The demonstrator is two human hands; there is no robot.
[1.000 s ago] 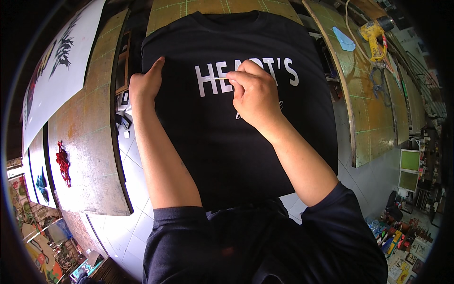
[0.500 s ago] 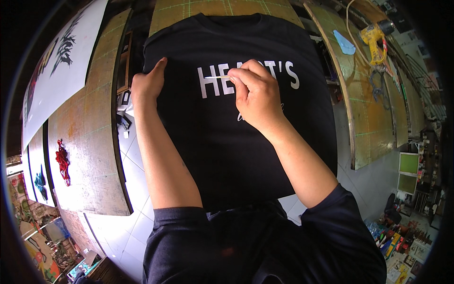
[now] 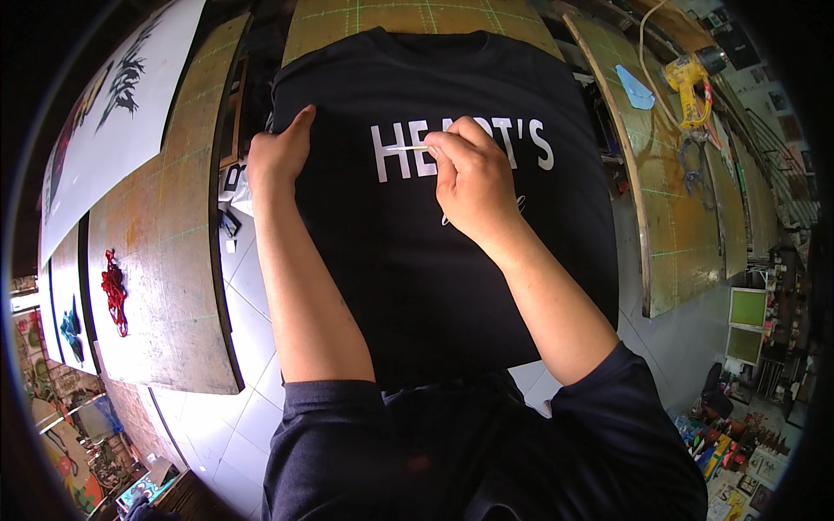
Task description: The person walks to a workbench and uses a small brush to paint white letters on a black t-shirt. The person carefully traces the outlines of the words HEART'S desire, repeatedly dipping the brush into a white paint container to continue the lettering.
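A black T-shirt (image 3: 417, 286) lies spread flat over a board, its collar at the far end. White block lettering (image 3: 534, 143) runs across its chest, with a smaller white script line partly hidden below. My right hand (image 3: 471, 174) is closed in a pinch around a thin white-tipped stick (image 3: 408, 148), whose tip points left over the first letters. Whether the tip touches the print I cannot tell. At the shirt's left edge, my left hand (image 3: 278, 161) grips the cloth, thumb on top and the other fingers curled at the side, partly hidden.
Bare wood of the shirt's board (image 3: 417, 16) shows beyond the collar. To the left, another board (image 3: 165, 321) carries a red tangled bundle (image 3: 114, 291) and a white printed sheet (image 3: 95, 174). On the right board (image 3: 669, 234) are a yellow heat gun (image 3: 688, 82) and a blue piece (image 3: 635, 87).
The whole view has shifted slightly, so the shirt and hands sit a little further right and lower. My right hand still pinches the stick over the lettering; my left hand keeps its hold.
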